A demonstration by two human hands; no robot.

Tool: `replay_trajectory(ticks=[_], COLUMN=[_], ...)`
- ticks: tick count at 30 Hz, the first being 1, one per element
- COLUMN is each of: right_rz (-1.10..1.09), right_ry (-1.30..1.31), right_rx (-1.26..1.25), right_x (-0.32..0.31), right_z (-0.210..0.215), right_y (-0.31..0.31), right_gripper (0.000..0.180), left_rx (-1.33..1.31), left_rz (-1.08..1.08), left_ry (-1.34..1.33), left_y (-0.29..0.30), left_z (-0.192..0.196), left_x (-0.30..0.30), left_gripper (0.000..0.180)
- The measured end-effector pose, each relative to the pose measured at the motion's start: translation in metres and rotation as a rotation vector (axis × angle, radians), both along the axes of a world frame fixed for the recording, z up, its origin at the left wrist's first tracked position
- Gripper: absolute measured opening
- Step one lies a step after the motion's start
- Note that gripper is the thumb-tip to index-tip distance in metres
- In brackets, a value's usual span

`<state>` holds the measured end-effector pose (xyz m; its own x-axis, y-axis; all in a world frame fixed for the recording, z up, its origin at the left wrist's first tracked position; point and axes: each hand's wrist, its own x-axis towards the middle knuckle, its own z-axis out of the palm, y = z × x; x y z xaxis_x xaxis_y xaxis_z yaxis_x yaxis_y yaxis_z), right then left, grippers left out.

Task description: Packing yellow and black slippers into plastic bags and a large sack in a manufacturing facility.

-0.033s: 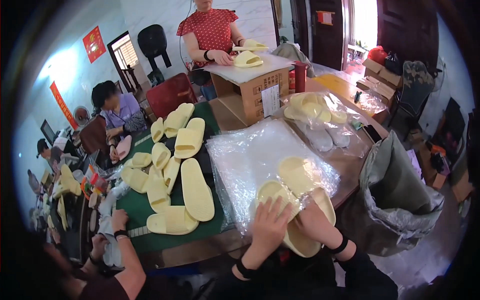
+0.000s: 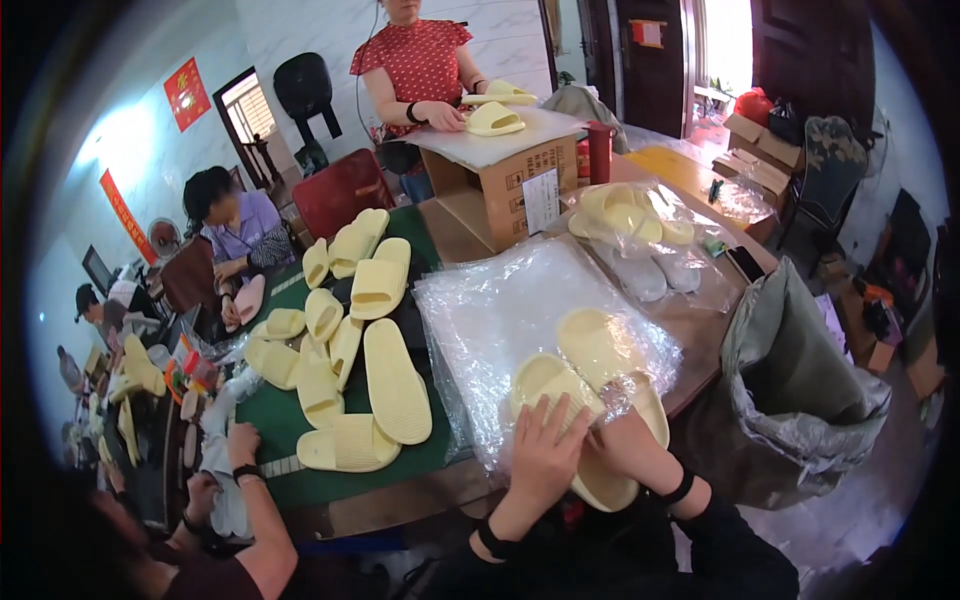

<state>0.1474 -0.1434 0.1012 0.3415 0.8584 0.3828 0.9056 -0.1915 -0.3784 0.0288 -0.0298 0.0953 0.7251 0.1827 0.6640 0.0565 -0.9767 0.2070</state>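
Observation:
Pale yellow slide slippers lie by the table's near edge, partly on a stack of clear plastic bags (image 2: 490, 310). My left hand (image 2: 548, 450) rests with outstretched fingers over the nearer-left slipper (image 2: 545, 378). My right hand (image 2: 632, 445) reaches over another slipper (image 2: 608, 485) that overhangs the table edge; its fingers are bent down and partly hidden beside the slippers and shiny film. Beyond both hands, a yellow slipper (image 2: 598, 345) shows on or under the film. I cannot tell how far any of them sits inside a bag.
Several loose yellow slippers (image 2: 395, 380) cover a green mat (image 2: 280, 400) on the left. Bagged slippers (image 2: 630, 215) and a cardboard box (image 2: 520, 185) stand farther back. A grey sack (image 2: 790, 390) is at the right. Co-workers' arms (image 2: 262, 520) reach in at left; another person (image 2: 415, 60) stands behind the box.
The whole view has shifted very slightly. My hands stay on the same slippers, and nothing has visibly been taken up or let go.

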Motion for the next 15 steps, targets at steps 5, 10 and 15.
replay_trajectory(ticks=[5, 10, 15], right_rz=[-0.366, 0.034, -0.082], right_ry=[-1.120, -0.070, -0.088], right_rx=[-0.444, 0.251, -0.097], right_x=[0.055, 0.023, 0.013], right_z=[-0.127, -0.047, -0.089], right_y=[0.060, 0.077, 0.066], right_gripper=[0.038, 0.038, 0.047], left_rx=[-0.061, -0.250, -0.496], left_rz=[-0.140, -0.199, -0.179], left_ry=[0.027, 0.030, -0.205], left_y=[-0.023, -0.016, -0.007], left_z=[0.022, 0.034, 0.083], left_x=[0.005, -0.014, -0.076], left_gripper=[0.035, 0.038, 0.043])
